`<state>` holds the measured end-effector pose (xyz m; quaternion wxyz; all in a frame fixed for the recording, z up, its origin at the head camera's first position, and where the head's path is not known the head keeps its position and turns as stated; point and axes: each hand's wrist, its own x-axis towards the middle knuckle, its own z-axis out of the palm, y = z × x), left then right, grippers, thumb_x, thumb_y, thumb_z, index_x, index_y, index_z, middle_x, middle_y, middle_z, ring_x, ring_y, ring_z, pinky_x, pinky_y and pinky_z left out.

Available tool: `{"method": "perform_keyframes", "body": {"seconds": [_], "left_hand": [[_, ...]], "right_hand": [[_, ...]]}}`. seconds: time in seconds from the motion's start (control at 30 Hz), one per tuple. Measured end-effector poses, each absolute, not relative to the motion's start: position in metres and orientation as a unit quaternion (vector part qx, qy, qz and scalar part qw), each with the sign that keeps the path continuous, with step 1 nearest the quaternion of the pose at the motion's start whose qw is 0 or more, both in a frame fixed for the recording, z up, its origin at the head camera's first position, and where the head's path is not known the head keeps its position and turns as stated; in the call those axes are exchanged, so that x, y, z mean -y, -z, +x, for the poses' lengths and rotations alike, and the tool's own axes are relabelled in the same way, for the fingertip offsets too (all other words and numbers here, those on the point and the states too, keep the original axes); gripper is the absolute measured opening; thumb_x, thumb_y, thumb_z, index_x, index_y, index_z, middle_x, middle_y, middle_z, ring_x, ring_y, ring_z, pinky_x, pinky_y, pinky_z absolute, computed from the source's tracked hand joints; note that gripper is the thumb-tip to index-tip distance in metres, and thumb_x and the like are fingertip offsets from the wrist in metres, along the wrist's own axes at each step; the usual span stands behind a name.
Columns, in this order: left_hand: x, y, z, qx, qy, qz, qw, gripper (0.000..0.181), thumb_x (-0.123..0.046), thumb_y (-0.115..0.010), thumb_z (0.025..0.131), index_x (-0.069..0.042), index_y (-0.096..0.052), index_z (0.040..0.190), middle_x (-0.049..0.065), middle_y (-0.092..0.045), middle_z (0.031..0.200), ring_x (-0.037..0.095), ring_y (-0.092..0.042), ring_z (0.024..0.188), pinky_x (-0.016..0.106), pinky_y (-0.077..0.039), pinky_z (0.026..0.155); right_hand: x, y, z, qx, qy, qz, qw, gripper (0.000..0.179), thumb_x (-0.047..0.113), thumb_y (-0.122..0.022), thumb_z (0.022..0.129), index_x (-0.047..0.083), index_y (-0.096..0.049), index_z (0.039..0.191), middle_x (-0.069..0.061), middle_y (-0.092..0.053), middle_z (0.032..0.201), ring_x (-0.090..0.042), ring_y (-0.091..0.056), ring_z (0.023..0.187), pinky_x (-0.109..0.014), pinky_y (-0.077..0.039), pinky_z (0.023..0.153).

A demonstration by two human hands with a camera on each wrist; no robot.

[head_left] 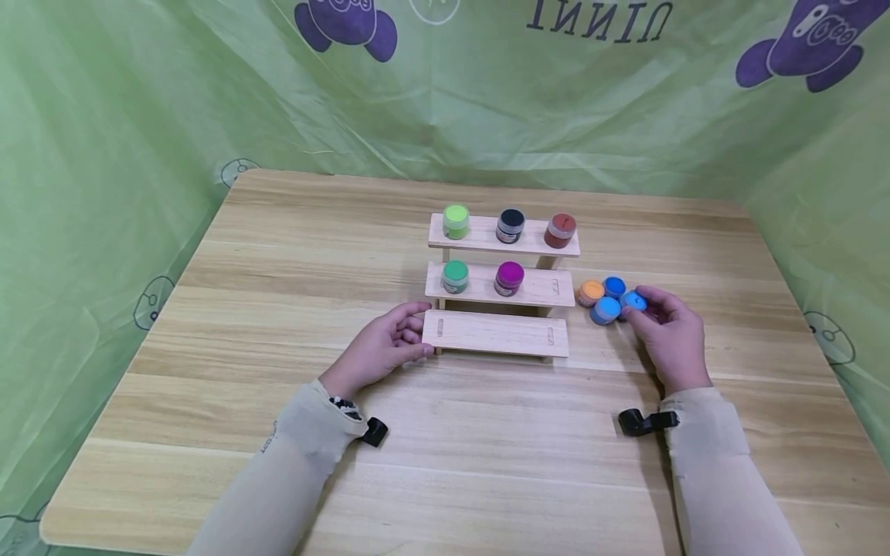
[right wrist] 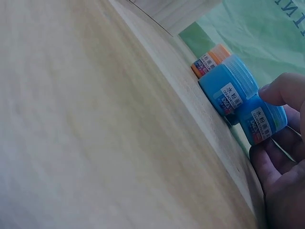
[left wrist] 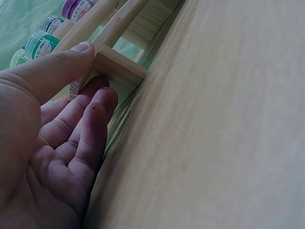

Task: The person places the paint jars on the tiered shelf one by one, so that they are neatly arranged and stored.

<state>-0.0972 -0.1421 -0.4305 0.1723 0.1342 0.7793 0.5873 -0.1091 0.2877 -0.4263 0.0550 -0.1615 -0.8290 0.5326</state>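
A three-tier wooden rack (head_left: 494, 333) stands mid-table. My left hand (head_left: 381, 342) grips the left end of its lowest shelf; in the left wrist view the thumb (left wrist: 76, 62) lies against the shelf's edge, with fingers curled beside and below it. To the right of the rack, my right hand (head_left: 669, 333) pinches a light blue paint jar (head_left: 633, 300) between thumb and fingers. This jar (right wrist: 262, 120) appears close against a second light blue jar (head_left: 606, 310). A dark blue jar (head_left: 615, 287) and an orange jar (head_left: 591, 293) are clustered with them.
On the top shelf stand light green (head_left: 456, 222), black (head_left: 511, 225) and brownish-red (head_left: 559, 230) jars. The middle shelf holds a green jar (head_left: 455, 276) and a purple jar (head_left: 509, 279). A green printed cloth (head_left: 431, 116) hangs behind the wooden table (head_left: 487, 463).
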Motion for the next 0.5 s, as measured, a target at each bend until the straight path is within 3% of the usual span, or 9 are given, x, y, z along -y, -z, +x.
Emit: {"method": "perform_keyframes", "body": {"seconds": [0.5], "left_hand": [[0.1424,0.4307,-0.0974,-0.78,-0.586,0.135,0.173,0.067,-0.004,-0.078,0.087,-0.005,-0.047,0.146,0.013,-0.065,0.111,0.021,-0.063,0.094,0.025,-0.056,0.077]], "right_hand": [[-0.2884,0.4272,-0.1077,0.832,-0.524,-0.175,0.055,0.052,0.023,-0.076,0.092,0.005,-0.059,0.137,0.003,-0.059,0.121,-0.003,-0.057,0.103,-0.006,-0.048,0.08]]}}
